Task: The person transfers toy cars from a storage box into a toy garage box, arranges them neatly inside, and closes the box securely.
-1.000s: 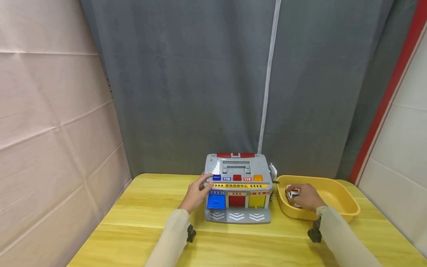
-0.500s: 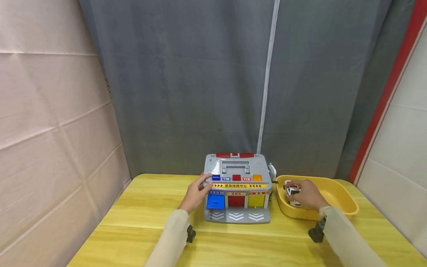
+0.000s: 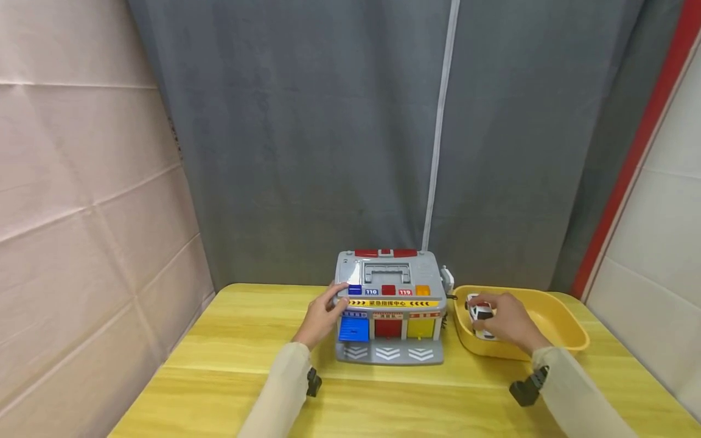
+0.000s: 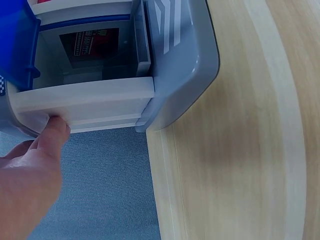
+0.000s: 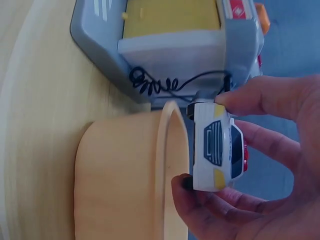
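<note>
A grey toy garage (image 3: pixel 387 277) stands on the table, with blue, red and yellow doors in front. Its blue door (image 3: pixel 354 329) is raised, and the left wrist view shows the hollow bay behind it. My left hand (image 3: pixel 319 318) rests on the garage's left corner, index finger near the blue button (image 3: pixel 355 289). In the left wrist view, a fingertip touches the side wall (image 4: pixel 100 105). My right hand (image 3: pixel 508 319) pinches a white and black toy car (image 3: pixel 481 316) over the left end of the yellow basin. The right wrist view shows the car's grille (image 5: pixel 213 143) and red roof light.
The yellow basin (image 3: pixel 580 340) sits right of the garage. A coiled black cord (image 5: pixel 150 82) hangs on the garage's right side, near the basin rim. The wooden table (image 3: pixel 230 359) meets a grey curtain (image 3: pixel 306 152) at the back.
My right hand has lifted the toy car slightly from within the basin, and more of the car shows. The left hand stays in place on the garage.
</note>
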{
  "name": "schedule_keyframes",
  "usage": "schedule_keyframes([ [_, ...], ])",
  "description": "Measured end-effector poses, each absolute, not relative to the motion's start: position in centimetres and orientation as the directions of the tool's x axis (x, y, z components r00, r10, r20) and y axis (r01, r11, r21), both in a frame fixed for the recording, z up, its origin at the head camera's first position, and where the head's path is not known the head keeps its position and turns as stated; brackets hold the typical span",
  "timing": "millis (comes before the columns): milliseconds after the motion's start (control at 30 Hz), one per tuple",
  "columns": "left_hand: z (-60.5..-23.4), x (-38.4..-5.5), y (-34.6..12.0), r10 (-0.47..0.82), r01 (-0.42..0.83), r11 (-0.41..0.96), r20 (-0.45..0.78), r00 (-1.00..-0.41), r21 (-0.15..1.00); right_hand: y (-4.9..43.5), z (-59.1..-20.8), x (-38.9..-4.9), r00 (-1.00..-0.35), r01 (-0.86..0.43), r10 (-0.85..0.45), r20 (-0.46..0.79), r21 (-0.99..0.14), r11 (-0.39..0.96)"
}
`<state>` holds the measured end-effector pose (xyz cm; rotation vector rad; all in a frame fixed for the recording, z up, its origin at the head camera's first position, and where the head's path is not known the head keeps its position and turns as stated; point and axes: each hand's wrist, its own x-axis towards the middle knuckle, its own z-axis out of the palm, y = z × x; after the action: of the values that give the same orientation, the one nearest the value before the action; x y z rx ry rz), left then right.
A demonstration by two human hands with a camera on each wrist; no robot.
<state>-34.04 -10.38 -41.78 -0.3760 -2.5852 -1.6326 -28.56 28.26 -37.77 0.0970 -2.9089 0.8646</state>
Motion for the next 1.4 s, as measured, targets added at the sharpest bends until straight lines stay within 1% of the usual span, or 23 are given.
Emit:
schedule_keyframes([
  [300, -42.0, -34.0, -10.4, 0.17, 0.244, 0.427, 0.187, -0.967, 0.871, 27.1, -37.2, -26.7, -0.97, -0.208, -0.114, 0.217, -0.483, 0.85],
  [467, -42.1, -34.0, -10.4, 0.169, 0.234, 0.424, 0.178, -0.969, 0.875, 26.5, -37.2, -25.7, -0.965, -0.219, -0.121, 0.233, -0.464, 0.858],
  [733, -41.8, -33.9, -10.1, 0.165, 0.233, 0.419, 0.178, -0.97, 0.878, 25.5, -37.9, -24.3, -0.966, -0.214, -0.111, 0.234, -0.481, 0.85],
  [933, -41.6, -34.0, -10.1, 0.172, 0.24, 0.417, 0.183, -0.968, 0.877, 24.5, -38.2, -23.6, -0.958, -0.248, -0.134, 0.252, -0.505, 0.827],
  [1167, -41.6, -34.0, -10.4, 0.167, 0.263, 0.41, 0.211, -0.963, 0.873, 22.7, -39.0, -23.0, -0.938, -0.316, -0.192, 0.29, -0.483, 0.817],
  [1400, -41.6, -33.9, -10.4, 0.165, 0.239, 0.412, 0.186, -0.969, 0.879, 20.6, -39.7, -23.0, -0.943, -0.323, -0.219, 0.252, -0.525, 0.788],
])
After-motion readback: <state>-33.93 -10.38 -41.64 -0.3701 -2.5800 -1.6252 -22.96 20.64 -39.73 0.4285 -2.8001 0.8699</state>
